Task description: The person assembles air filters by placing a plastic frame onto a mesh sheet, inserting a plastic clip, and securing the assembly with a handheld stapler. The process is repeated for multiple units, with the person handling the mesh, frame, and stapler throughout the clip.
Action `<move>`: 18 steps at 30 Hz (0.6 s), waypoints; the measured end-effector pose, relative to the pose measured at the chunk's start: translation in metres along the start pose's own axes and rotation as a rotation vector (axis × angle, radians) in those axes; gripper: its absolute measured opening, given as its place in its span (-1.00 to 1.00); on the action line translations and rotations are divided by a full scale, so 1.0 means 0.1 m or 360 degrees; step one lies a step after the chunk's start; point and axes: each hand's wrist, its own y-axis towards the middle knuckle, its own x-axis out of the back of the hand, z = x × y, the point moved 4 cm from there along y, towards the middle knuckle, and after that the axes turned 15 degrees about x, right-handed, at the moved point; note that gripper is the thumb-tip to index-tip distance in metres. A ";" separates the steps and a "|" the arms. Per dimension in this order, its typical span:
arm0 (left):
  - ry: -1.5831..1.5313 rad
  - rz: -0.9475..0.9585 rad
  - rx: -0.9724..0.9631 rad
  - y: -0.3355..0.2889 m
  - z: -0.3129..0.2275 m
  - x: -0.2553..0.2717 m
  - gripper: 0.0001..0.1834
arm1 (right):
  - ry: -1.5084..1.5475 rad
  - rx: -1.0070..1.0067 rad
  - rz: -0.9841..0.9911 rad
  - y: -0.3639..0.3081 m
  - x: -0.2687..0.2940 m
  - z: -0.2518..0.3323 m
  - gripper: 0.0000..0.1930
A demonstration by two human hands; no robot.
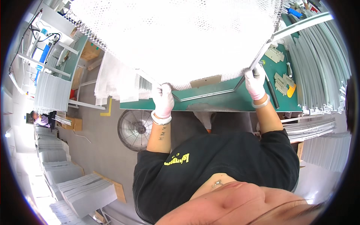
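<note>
Floor fan (140,129), left. Gloved left hand (163,101), stretched forward, wraps tight round the left side of a metal frame (207,95). Frame lies over near part of green bench (221,102); white mesh (180,45) beyond hides much of it. Gloved right hand (255,84), farther forward, clamped on frame's right side. Black-handled hammer (273,92) just beside; metal strips (318,63) stacked far right.

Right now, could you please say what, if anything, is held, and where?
A metal frame: left hand on its left side, right hand on its right.
</note>
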 end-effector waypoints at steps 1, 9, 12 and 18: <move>0.0001 0.0020 0.0007 0.00 0.02 0.01 -0.86 | -0.0024 0.0038 0.0017 0.01 0.01 0.03 -0.70; 0.0031 -0.0194 0.0094 -0.25 -0.33 -0.11 -0.74 | -0.0462 0.0314 0.0194 0.14 -0.01 0.41 -0.76; -0.0033 -0.0258 0.0250 -0.46 -0.38 -0.05 -0.78 | -0.0483 0.0034 0.0304 0.06 -0.02 0.59 -0.74; -0.0211 -0.0225 0.0582 -0.82 -0.22 0.13 -0.92 | -0.0655 -0.0156 0.0072 -0.25 -0.08 0.84 -0.69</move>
